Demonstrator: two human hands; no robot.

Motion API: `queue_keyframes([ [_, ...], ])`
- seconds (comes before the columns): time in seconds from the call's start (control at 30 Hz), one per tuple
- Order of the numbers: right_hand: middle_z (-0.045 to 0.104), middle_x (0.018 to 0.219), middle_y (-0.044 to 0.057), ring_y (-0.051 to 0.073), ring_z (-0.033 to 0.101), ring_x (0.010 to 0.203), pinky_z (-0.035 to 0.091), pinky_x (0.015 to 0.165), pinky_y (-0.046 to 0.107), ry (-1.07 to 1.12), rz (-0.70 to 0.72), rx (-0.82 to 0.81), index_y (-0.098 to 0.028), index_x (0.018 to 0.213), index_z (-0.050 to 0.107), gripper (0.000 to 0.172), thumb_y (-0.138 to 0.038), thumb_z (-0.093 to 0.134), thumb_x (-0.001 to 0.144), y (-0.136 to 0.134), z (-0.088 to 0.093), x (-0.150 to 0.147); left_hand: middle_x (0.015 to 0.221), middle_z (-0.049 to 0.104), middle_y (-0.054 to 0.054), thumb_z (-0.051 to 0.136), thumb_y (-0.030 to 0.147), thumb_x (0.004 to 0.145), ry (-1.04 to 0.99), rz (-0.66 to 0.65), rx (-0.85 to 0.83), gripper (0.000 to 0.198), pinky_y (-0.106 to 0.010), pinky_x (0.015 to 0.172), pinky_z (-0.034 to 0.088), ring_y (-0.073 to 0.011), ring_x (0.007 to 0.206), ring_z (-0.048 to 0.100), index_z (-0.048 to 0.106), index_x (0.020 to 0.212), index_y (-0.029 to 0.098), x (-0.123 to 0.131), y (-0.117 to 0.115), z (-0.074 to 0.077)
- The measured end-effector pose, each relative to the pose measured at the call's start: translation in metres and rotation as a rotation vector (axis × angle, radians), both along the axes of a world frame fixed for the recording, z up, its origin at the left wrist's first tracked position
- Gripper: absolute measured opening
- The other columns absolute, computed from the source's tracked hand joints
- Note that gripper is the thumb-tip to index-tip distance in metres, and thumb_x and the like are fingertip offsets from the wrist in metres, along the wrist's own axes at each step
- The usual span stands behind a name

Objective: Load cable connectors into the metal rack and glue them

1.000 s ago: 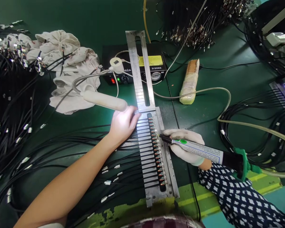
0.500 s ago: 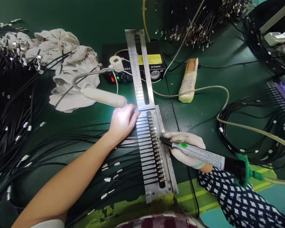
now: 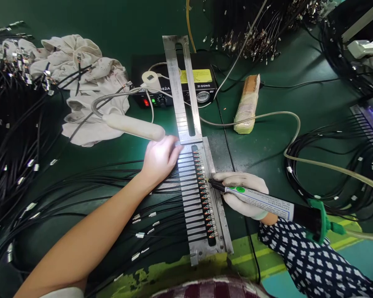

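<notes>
A slotted metal jig [image 3: 194,245] lies lengthwise before me, holding a row of black cables [image 3: 170,210] whose small metal connectors [image 3: 210,211] line up along its right side. My bare left hand [image 3: 159,160] is closed on the jig's left edge near its middle, thumb and fingers pressed there. In a white glove, my right hand [image 3: 246,181] grips a glue dispensing syringe [image 3: 261,201] with a white label and green cap. Its black tip points left and sits at the connectors, about midway down the row; whether it touches one I cannot tell.
A lit white lamp [image 3: 133,126] on a bent neck hangs over my left hand. Behind the jig stands a black dispenser box [image 3: 143,74] with a gauge. Crumpled white cloth [image 3: 96,103], a wrapped block [image 3: 247,105], coiled cables [image 3: 294,174] and a hose [image 3: 332,165] lie around.
The view has shifted very slightly. Both hands, the syringe and the jig keep the same positions relative to one another.
</notes>
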State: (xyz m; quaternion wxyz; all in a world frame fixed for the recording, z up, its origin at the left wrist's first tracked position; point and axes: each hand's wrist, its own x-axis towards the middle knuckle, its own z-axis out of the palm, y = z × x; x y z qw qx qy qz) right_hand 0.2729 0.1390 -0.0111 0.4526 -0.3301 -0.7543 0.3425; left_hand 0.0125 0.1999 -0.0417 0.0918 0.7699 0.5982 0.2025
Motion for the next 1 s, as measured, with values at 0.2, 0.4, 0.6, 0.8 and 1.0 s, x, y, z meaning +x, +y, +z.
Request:
queue_keyframes([
  [0.2,0.075,0.103,0.012,0.023,0.074,0.089,0.064,0.077,0.034,-0.007,-0.007,0.001,-0.019,0.097,0.068,0.017,-0.019,0.072,0.081,-0.0019,-0.0015,0.0027,0.080,0.064,-0.004,0.048,0.036,0.096,0.001,-0.003,0.002,0.021,-0.035,0.072,0.039,-0.0226,0.081,0.059,0.060,0.097,0.019,-0.0014,0.0003,-0.0018],
  [0.4,0.075,0.102,0.012,0.024,0.074,0.089,0.064,0.076,0.034,-0.007,-0.011,-0.005,-0.019,0.096,0.068,0.017,-0.019,0.072,0.080,-0.0016,-0.0024,0.0029,0.080,0.064,-0.004,0.046,0.037,0.097,-0.002,-0.008,0.008,0.023,-0.035,0.072,0.039,-0.0225,0.080,0.059,0.061,0.098,0.019,-0.0019,0.0003,-0.0022],
  [0.6,0.076,0.102,0.010,0.023,0.075,0.089,0.064,0.078,0.033,-0.018,-0.018,-0.022,-0.019,0.094,0.068,0.014,-0.018,0.071,0.080,-0.0011,0.0025,0.0009,0.080,0.064,-0.004,0.047,0.036,0.096,0.000,-0.001,0.004,0.022,-0.035,0.072,0.039,-0.0227,0.081,0.059,0.060,0.098,0.019,-0.0011,-0.0001,-0.0014],
  [0.8,0.076,0.101,0.011,0.023,0.074,0.091,0.064,0.079,0.033,-0.001,-0.017,-0.035,-0.019,0.094,0.068,0.016,-0.016,0.073,0.079,-0.0005,0.0013,0.0002,0.080,0.064,-0.004,0.047,0.037,0.096,-0.003,-0.004,0.008,0.022,-0.035,0.073,0.040,-0.0228,0.081,0.059,0.060,0.098,0.019,-0.0012,0.0001,-0.0020],
  [1.0,0.075,0.103,0.011,0.024,0.074,0.092,0.064,0.080,0.035,0.033,-0.004,-0.038,-0.018,0.096,0.069,0.019,-0.014,0.073,0.078,0.0001,-0.0025,0.0001,0.081,0.064,-0.004,0.047,0.036,0.097,-0.003,-0.005,0.011,0.022,-0.035,0.073,0.040,-0.0225,0.081,0.059,0.061,0.098,0.019,-0.0016,0.0003,-0.0022],
])
